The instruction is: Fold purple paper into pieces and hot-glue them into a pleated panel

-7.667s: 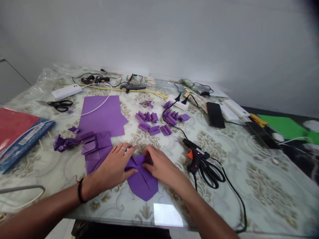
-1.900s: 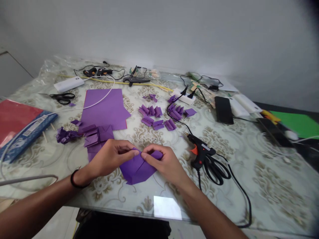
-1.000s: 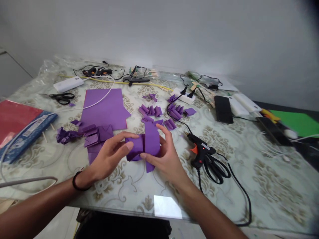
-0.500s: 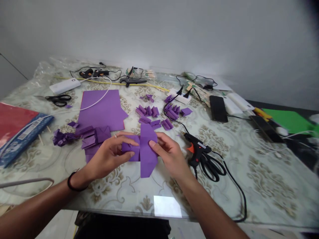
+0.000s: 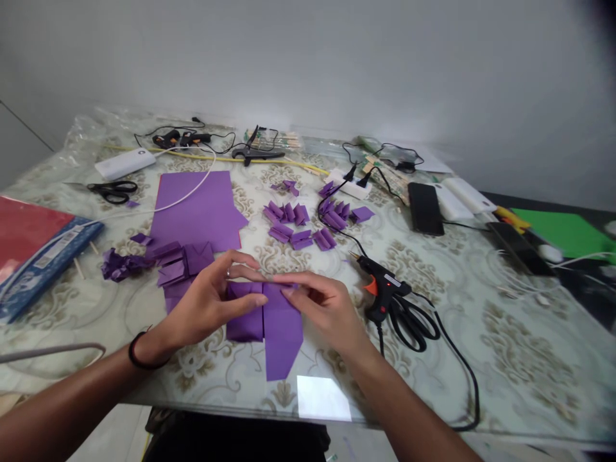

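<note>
My left hand and right hand pinch the purple paper near its twelve o'clock edge; an uneven tug could crease it crooked.

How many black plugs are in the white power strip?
2: left plug near the middle of the power strip, right plug nearer its right end. No others show.

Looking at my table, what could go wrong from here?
The folded purple paper touched by the left hand and right hand could slip and crease. The nearby glue gun shows a lit red light, so its nozzle may be hot enough to burn. The black cord looping near the front of the table might get snagged.
</note>
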Tool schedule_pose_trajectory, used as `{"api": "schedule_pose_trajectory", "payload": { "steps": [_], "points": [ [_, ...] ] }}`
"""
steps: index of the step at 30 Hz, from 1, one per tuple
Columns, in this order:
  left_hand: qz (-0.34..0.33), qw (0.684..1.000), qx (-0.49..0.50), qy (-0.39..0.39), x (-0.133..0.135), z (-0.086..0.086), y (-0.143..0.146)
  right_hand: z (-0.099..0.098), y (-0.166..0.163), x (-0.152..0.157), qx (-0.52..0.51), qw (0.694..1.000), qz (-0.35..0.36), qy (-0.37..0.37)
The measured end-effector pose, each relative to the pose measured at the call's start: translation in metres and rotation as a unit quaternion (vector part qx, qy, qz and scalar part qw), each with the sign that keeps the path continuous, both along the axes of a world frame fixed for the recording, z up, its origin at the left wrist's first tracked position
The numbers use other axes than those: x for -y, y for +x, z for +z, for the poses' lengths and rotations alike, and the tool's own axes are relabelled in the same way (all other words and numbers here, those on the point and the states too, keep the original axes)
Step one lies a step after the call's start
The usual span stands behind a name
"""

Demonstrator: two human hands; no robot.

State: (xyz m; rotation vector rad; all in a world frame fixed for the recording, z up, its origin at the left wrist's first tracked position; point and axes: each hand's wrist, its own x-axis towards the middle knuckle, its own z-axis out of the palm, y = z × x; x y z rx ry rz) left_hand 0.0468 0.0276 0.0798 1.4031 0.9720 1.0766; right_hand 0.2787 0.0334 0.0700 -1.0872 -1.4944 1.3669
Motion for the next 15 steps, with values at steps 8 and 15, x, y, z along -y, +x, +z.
{"api": "schedule_pose_trajectory", "payload": {
  "steps": [8,15],
  "points": [
    [-0.044,0.998,-0.019,0.046,0.002,0.012,-0.002,0.016,0.001,0.008,-0.034,0.992,0.070,0.103],
    [-0.061,0.996,-0.035,0.055,0.006,0.017,-0.001,0.014,-0.002,0.011,-0.024,0.997,0.022,0.064]
  ]
}}
